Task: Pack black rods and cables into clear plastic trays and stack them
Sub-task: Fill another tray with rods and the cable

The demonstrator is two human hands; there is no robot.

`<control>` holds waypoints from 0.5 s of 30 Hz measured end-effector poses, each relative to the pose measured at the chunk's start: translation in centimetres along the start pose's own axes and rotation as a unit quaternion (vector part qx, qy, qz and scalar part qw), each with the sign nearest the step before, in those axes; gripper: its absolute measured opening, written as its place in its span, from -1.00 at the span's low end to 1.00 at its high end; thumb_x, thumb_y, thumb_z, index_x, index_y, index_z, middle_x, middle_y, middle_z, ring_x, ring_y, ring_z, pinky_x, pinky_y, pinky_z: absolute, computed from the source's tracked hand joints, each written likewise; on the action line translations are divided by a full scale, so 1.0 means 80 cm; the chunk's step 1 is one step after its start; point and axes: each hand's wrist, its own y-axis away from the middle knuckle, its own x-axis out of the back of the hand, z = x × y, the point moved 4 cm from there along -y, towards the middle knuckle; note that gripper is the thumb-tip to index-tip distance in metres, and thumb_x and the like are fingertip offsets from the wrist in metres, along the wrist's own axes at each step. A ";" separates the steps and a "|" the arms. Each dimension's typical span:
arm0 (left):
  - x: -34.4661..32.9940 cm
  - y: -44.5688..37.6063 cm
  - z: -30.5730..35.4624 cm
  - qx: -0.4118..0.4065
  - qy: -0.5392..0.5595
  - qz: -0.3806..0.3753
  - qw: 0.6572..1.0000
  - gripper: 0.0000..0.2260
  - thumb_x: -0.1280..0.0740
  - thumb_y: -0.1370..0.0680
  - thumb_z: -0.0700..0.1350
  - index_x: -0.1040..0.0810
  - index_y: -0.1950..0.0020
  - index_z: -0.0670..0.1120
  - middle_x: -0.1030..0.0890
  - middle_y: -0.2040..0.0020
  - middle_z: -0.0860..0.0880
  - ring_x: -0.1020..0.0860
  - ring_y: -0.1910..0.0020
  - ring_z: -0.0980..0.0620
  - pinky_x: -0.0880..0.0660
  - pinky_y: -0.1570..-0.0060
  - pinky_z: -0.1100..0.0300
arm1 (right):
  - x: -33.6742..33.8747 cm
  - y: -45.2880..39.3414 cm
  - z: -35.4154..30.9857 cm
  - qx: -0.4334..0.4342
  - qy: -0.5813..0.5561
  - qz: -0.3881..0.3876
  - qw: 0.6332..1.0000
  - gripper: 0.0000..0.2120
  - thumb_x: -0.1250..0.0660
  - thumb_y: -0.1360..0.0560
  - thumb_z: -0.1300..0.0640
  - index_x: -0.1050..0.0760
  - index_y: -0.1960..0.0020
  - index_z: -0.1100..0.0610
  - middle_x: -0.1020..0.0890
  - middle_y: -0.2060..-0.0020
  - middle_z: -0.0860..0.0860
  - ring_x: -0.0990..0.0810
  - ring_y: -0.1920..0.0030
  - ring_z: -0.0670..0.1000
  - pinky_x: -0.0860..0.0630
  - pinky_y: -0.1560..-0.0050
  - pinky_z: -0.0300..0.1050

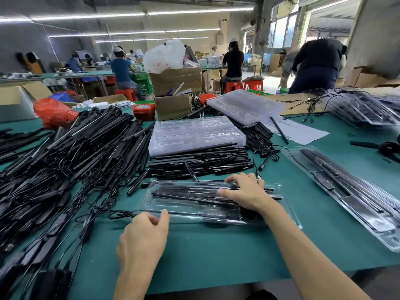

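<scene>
A clear plastic tray (173,207) lies on the green table in front of me, holding several black rods and a cable unit. My right hand (244,192) rests flat on the rods in the tray, fingers spread and straight. My left hand (144,237) hovers at the tray's near left edge, fingers loosely curled, thumb up, holding nothing. Loose black rods (201,163) lie just behind the tray. A large heap of cables and rods (65,159) fills the left side. A filled tray (350,191) lies to the right.
A stack of empty clear trays (194,133) sits behind the loose rods, another (244,105) further back. More filled trays (363,109) are at far right. A white paper sheet (300,131), cardboard boxes (173,105) and a red bag (54,112) stand behind. Workers sit at far tables.
</scene>
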 end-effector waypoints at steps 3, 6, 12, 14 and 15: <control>-0.014 0.007 0.008 0.044 0.263 -0.056 0.962 -0.81 -0.32 -0.61 0.08 -0.45 0.02 -0.03 -0.71 0.25 0.02 -0.69 0.36 0.02 -0.61 0.20 -0.02 | 0.003 0.000 -0.002 -0.003 -0.019 0.006 1.000 -0.56 -0.35 -0.48 -0.26 -0.47 -0.28 -0.09 -0.53 -0.13 -0.07 -0.31 -0.23 0.01 -0.16 -0.25 -0.01; -0.032 0.018 0.025 0.128 0.500 -0.098 0.851 -0.76 -0.39 -0.58 -0.16 -0.31 -0.04 -0.09 -0.59 -0.04 -0.15 -0.72 0.25 -0.14 -0.63 0.39 0.05 | 0.007 0.001 -0.004 -0.009 -0.036 0.013 0.999 -0.58 -0.37 -0.48 -0.25 -0.47 -0.26 -0.10 -0.53 -0.11 -0.08 -0.30 -0.20 -0.01 -0.17 -0.28 0.01; -0.049 0.038 0.053 0.149 0.665 -0.071 0.728 -0.72 -0.42 -0.57 -0.21 -0.33 -0.13 -0.11 -0.55 0.00 -0.15 -0.70 0.18 -0.17 -0.63 0.34 0.15 | 0.015 0.004 -0.003 -0.014 -0.087 0.036 0.995 -0.61 -0.41 -0.45 -0.22 -0.48 -0.22 -0.13 -0.50 0.00 -0.13 -0.26 -0.15 -0.05 -0.17 -0.23 -0.01; -0.059 0.043 0.065 0.128 0.622 -0.103 0.766 -0.66 -0.41 -0.58 -0.17 -0.30 -0.22 -0.04 -0.54 -0.03 -0.12 -0.66 0.12 -0.10 -0.63 0.27 0.15 | 0.014 0.005 -0.004 -0.013 -0.092 0.050 0.994 -0.61 -0.43 -0.44 -0.22 -0.49 -0.21 -0.14 -0.52 0.00 -0.12 -0.26 -0.15 -0.05 -0.16 -0.21 -0.03; -0.065 0.045 0.070 0.123 0.608 -0.124 0.774 -0.58 -0.41 -0.58 -0.16 -0.24 -0.29 0.04 -0.54 -0.04 -0.12 -0.66 0.11 -0.10 -0.64 0.23 0.12 | 0.013 0.006 -0.005 -0.013 -0.092 0.060 0.994 -0.61 -0.43 -0.43 -0.22 -0.49 -0.20 -0.14 -0.52 0.00 -0.13 -0.26 -0.14 -0.05 -0.14 -0.18 -0.04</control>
